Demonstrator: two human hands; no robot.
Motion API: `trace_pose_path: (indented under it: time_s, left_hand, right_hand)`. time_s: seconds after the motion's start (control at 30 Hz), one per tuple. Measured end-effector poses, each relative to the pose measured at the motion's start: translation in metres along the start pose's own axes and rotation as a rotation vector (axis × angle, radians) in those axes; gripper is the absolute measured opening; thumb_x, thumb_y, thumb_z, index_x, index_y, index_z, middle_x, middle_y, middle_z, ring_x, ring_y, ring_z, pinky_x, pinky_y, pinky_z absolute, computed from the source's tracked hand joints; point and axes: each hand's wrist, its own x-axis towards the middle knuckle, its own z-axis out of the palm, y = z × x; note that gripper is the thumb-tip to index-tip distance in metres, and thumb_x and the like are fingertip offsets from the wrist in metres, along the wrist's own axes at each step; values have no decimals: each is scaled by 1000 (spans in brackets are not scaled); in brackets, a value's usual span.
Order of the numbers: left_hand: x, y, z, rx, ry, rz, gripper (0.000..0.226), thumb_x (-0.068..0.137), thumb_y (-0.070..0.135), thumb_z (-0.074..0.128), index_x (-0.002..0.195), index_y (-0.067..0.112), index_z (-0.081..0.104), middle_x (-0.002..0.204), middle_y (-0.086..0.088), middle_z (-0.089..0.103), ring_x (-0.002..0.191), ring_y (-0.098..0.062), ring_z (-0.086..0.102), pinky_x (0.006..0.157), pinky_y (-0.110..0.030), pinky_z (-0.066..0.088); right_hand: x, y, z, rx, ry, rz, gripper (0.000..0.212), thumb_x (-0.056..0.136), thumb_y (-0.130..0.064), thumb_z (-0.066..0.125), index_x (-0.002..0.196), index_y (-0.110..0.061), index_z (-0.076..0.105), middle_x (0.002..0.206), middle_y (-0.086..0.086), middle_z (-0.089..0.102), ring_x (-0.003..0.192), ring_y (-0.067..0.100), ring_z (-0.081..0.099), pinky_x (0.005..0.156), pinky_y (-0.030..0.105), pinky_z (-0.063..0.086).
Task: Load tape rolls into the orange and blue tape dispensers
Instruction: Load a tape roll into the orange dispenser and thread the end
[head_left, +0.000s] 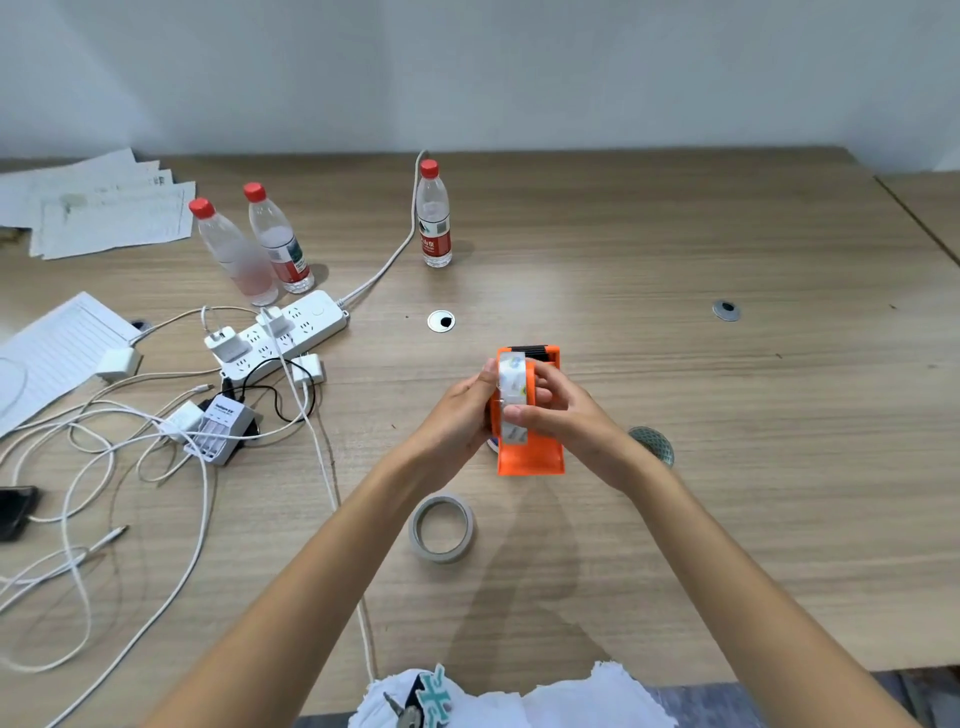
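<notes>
With my left hand gripping the orange dispenser and my right hand pinching the tape roll, a skewed push could jam it.

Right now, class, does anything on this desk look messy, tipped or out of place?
Yes. White cables sprawl in tangled loops across the table's left side, around the power strip. The three bottles stand upright; nothing looks spilled.
</notes>
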Motion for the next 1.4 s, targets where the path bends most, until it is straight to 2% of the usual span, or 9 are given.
trace_pose_path:
  time_s: [0.17, 0.33, 0.5, 0.67, 0.8, 0.93, 1.1, 1.23, 1.4]
  left_hand:
    - [3, 1, 6, -90, -1, -81, 77, 101, 53, 11, 94, 7, 72, 90, -7, 76, 81, -17, 72, 77, -30, 56]
    - [4, 1, 3, -66, -40, -102, 77, 100, 56, 8, 98, 10, 69, 95, -10, 73, 86, -17, 71, 78, -28, 58]
    - [0, 2, -4, 56, -129, -53, 75, 88, 66, 31, 110, 6, 69, 106, -9, 73, 98, -19, 70, 85, -27, 57]
    - [-8, 1, -17, 163, -288, 77, 47, 89, 21, 64, 131, 3, 55, 131, -16, 62, 121, -30, 59, 102, -41, 48]
    - [-12, 4, -16, 221, -282, 69, 49, 85, -4, 67, 131, 5, 54, 129, -12, 63, 111, -17, 63, 87, -27, 52]
    - [-13, 0, -15, 218, -256, 72, 49, 87, -4, 65, 133, 7, 52, 119, -12, 67, 104, -15, 63, 88, -32, 51]
    - [-13, -4, -12, 237, -247, 91, 50, 88, -7, 62, 134, 7, 50, 115, -1, 66, 105, -11, 62, 90, -31, 50]
    - [-13, -4, -11, 247, -219, 96, 34, 87, -10, 61, 116, 10, 59, 92, 10, 70, 90, -5, 64, 80, -23, 52]
    - [-14, -4, -11, 260, -195, 102, 28, 85, -15, 58, 104, 5, 57, 80, 2, 63, 79, -7, 61, 76, -23, 51]
  right_hand:
    - [2, -2, 5, 12, -23, 39, 49, 73, -24, 78, 119, -28, 61, 108, 8, 72, 100, 26, 70, 90, 44, 55]
    - [1, -1, 7, -4, -22, 52, 48, 75, -24, 77, 119, -30, 60, 113, 12, 71, 103, 27, 70, 87, 40, 56]
    - [-2, -5, 7, -23, -28, 53, 53, 75, -26, 77, 124, -30, 57, 113, 8, 72, 103, 22, 70, 81, 31, 56]
    - [-6, -12, 4, -45, -29, 32, 62, 75, -25, 74, 133, -23, 52, 117, 7, 71, 106, 17, 68, 79, 25, 55]
    - [-6, -16, 1, -56, -60, 36, 55, 79, -25, 73, 131, -20, 56, 114, 8, 72, 107, 21, 68, 90, 32, 55]
    - [-6, -22, -1, -93, 4, 28, 55, 83, -20, 74, 135, -17, 55, 119, 10, 69, 105, 20, 67, 86, 29, 54]
    - [-5, -27, 10, -534, 243, -207, 77, 63, -36, 87, 132, -26, 53, 127, -4, 51, 111, 11, 55, 91, 26, 49]
    - [-9, -34, 20, -766, 320, -419, 61, 59, -46, 83, 109, -20, 58, 110, -2, 49, 101, 17, 50, 86, 24, 42]
    - [-6, -34, 24, -867, 295, -455, 34, 67, -28, 84, 88, -13, 61, 91, -3, 48, 89, 17, 47, 74, 15, 34]
